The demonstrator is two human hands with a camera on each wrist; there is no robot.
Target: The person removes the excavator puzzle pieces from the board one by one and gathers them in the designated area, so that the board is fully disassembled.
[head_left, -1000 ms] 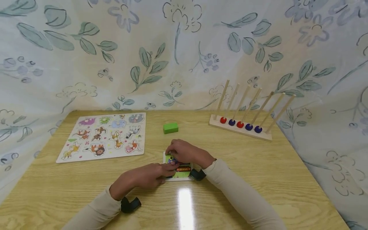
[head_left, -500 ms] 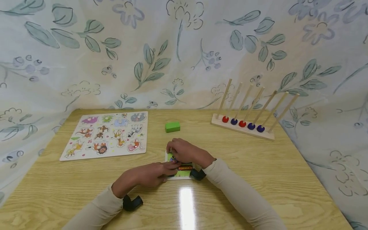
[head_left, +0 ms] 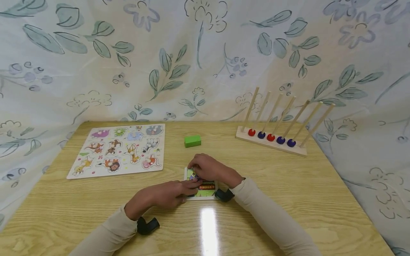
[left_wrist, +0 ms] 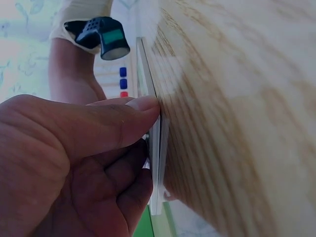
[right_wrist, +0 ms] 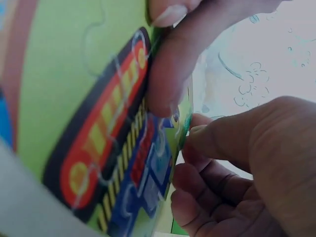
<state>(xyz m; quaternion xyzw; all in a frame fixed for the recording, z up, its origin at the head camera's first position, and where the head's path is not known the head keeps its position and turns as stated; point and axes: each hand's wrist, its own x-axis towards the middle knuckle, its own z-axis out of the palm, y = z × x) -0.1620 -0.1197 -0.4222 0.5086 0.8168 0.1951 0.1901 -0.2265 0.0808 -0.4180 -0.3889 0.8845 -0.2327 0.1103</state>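
Observation:
A small jigsaw puzzle (head_left: 205, 193) in a white-edged frame lies on the wooden table, with a colourful tracked vehicle pictured on green. My left hand (head_left: 168, 194) steadies it from the left, straight fingers pressing on the picture. In the left wrist view the left thumb (left_wrist: 140, 106) lies against the frame's side edge (left_wrist: 157, 163). At the puzzle's far edge my right hand (head_left: 208, 168) has curled fingers. Its thumb (right_wrist: 212, 138) and forefinger pinch a puzzle piece (right_wrist: 185, 123) there, mostly hidden by the fingertips.
A green block (head_left: 192, 141) sits just beyond the puzzle. An animal peg puzzle board (head_left: 120, 170) lies at the back left. At the back right stands a wooden rack (head_left: 272, 143) of upright pegs with red and blue beads. Floral cloth (head_left: 205, 71) hangs behind the table.
The head view has shifted slightly. My right wrist has moved a little to the right, uncovering slightly more of the picture. The left hand keeps its place on the puzzle.

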